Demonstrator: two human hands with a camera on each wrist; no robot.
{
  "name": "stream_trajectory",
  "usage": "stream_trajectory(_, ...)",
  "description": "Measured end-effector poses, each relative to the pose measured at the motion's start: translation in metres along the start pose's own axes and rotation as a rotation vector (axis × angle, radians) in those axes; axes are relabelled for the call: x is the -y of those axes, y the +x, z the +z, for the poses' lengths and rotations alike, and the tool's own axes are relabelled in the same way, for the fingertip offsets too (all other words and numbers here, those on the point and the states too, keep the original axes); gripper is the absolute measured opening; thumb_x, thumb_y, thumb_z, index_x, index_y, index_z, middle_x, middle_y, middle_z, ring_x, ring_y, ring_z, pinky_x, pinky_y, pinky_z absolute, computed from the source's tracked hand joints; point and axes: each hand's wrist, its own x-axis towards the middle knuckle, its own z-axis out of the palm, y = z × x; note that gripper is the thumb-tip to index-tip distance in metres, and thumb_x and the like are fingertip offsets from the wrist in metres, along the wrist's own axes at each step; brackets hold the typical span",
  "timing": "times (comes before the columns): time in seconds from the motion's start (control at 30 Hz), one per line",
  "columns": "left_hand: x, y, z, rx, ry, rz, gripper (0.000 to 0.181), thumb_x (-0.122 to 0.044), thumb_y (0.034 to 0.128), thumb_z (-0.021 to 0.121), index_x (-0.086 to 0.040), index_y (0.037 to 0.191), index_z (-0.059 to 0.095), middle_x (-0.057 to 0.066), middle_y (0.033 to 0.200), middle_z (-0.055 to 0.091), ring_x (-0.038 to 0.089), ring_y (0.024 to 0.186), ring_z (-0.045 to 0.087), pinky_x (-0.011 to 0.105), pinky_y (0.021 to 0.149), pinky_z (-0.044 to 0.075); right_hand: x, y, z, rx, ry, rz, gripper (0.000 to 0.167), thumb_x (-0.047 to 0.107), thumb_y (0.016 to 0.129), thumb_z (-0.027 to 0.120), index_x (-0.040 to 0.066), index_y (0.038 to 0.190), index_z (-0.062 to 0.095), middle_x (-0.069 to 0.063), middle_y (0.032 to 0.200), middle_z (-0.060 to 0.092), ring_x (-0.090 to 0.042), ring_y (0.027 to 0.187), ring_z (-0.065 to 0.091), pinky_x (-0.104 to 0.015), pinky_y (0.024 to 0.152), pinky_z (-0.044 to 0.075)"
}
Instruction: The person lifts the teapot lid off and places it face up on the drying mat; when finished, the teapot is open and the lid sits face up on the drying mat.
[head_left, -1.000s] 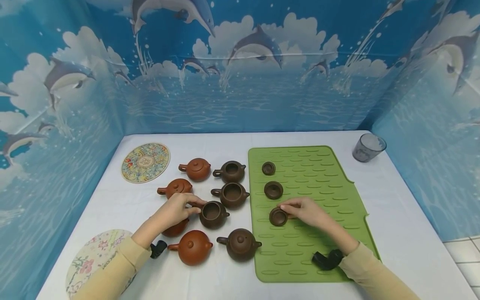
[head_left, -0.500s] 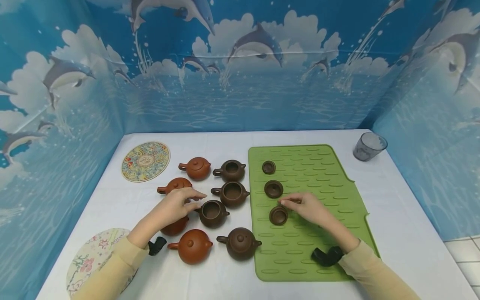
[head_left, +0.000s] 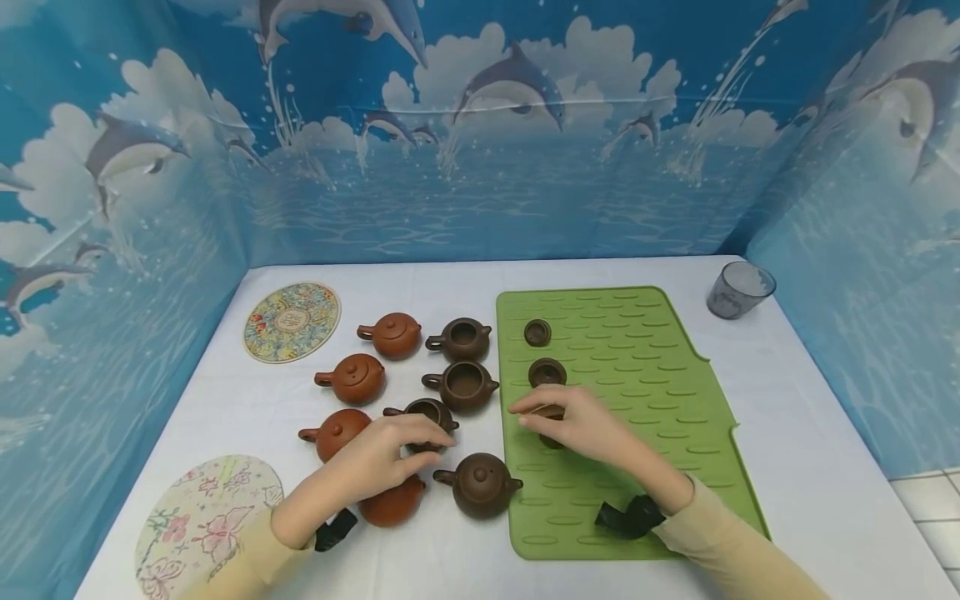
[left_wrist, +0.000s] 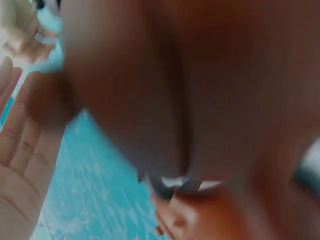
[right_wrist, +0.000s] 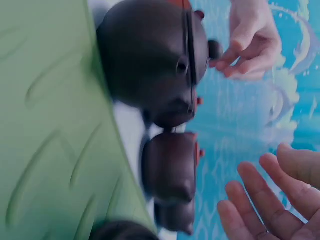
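In the head view my left hand (head_left: 390, 454), fingers loosely bent and holding nothing, hovers over a reddish teapot (head_left: 390, 508) and partly covers a lidless dark brown teapot (head_left: 426, 408). Its fingertips point toward a lidded dark teapot (head_left: 483, 486). The right wrist view shows the left fingers (right_wrist: 240, 62) close to that teapot's lid knob (right_wrist: 215, 49); whether they touch cannot be told. My right hand (head_left: 573, 421) is over the green mat, hiding most of a dark lid (head_left: 551, 442). Its fingers (right_wrist: 260, 200) are relaxed with nothing between them.
Two more dark lids (head_left: 537, 332) lie on the green mat (head_left: 637, 350). Two lidless dark teapots (head_left: 464, 385) and several reddish teapots (head_left: 352, 379) stand left of it. A glass (head_left: 738, 292) is at back right; round patterned mats (head_left: 292, 323) lie on the left.
My left hand has let go of the lidless dark teapot's handle and moved right and nearer, toward the lidded dark teapot. My right hand has released the nearest lid and shifted left above it.
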Motion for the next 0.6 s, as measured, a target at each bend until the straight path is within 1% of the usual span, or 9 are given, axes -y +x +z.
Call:
stream_trajectory(0.1,0.0,-0.001,0.01,0.038,-0.015,-0.004,0.024,-0.017,0.0907,0.072,-0.017,0.115,0.074,-0.003,0.113,0.071,0.01,0.102,0.066,0.029,0.081,0.057,0.006,0.001,0.009,0.034,0.029,-0.043,0.021,0.024,0.094,0.069,0.017,0.113,0.074,0.003,0.11,0.073,-0.009,0.094,0.067,-0.027,0.081,0.057)
stream_trajectory(0.17,0.002,-0.001,0.016,0.052,-0.008,-0.017,0.025,-0.019,0.0907,0.072,-0.017,0.115,0.073,-0.004,0.112,0.07,0.01,0.103,0.065,0.027,0.082,0.056,0.009,0.001,0.015,0.062,0.041,-0.073,0.021,0.025,0.093,0.069,0.018,0.113,0.074,0.003,0.11,0.072,-0.011,0.095,0.067,-0.029,0.084,0.057)
stream_trajectory(0.23,0.003,-0.001,0.02,0.053,-0.003,-0.026,0.025,-0.019,0.0899,0.073,-0.017,0.115,0.073,-0.004,0.112,0.071,0.01,0.103,0.066,0.026,0.083,0.056,0.011,0.001,0.022,0.088,0.048,-0.103,0.021,0.026,0.093,0.07,0.021,0.113,0.074,0.004,0.11,0.072,-0.015,0.098,0.067,-0.031,0.086,0.056)
stream_trajectory(0.33,0.006,-0.001,0.024,0.055,0.004,-0.042,0.026,-0.02,0.0889,0.074,-0.017,0.114,0.073,-0.005,0.11,0.071,0.01,0.101,0.066,0.024,0.082,0.055,0.012,0.001,0.031,0.119,0.049,-0.142,0.022,0.028,0.092,0.07,0.021,0.112,0.074,0.006,0.11,0.072,-0.015,0.102,0.066,-0.033,0.088,0.055)
stream_trajectory(0.4,0.007,0.0,0.026,0.065,-0.002,-0.044,0.026,-0.02,0.0887,0.074,-0.016,0.114,0.073,-0.004,0.109,0.071,0.011,0.099,0.066,0.024,0.082,0.055,0.012,0.001,0.036,0.126,0.045,-0.17,0.022,0.028,0.091,0.072,0.02,0.111,0.074,0.007,0.11,0.072,-0.011,0.102,0.065,-0.033,0.087,0.055)
stream_trajectory(0.47,0.009,0.002,0.028,0.084,-0.01,-0.047,0.026,-0.02,0.0888,0.074,-0.015,0.115,0.073,-0.003,0.108,0.071,0.011,0.096,0.066,0.024,0.082,0.055,0.012,0.001,0.04,0.131,0.032,-0.207,0.022,0.027,0.09,0.073,0.018,0.11,0.075,0.008,0.109,0.072,-0.008,0.103,0.064,-0.031,0.088,0.054)
stream_trajectory(0.6,0.011,0.004,0.031,0.127,-0.014,-0.049,0.027,-0.021,0.0895,0.074,-0.014,0.116,0.073,-0.001,0.107,0.072,0.007,0.093,0.066,0.023,0.08,0.055,0.01,0.002,0.047,0.137,0.002,-0.283,0.021,0.024,0.087,0.076,0.018,0.107,0.075,0.008,0.109,0.072,-0.007,0.105,0.064,-0.028,0.092,0.053)
